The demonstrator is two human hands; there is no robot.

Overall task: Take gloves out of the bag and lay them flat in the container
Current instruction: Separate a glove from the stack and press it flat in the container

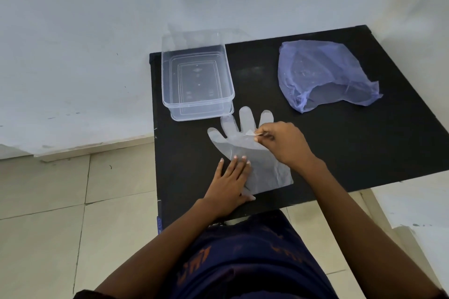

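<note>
Left hand: your left hand point(230, 178) lies flat and open, fingers together, pressing the cuff end of the glove point(245, 150) onto the desk point(352, 143).
Right hand: your right hand point(281, 143) has thumb and forefinger pinched together on a small fold of the glove film near its finger bases.
Arm pose: both your forearms reach forward from the near edge; the right wrist bends inward over the glove.
Glove: a clear plastic glove, spread on the desk, fingers pointing away from you, just beside the container.
Container: the clear container point(198, 104) stands at the desk's far left corner.
Bag: the blue bag point(323, 73) lies crumpled at the far right, well apart from your hands.
</note>
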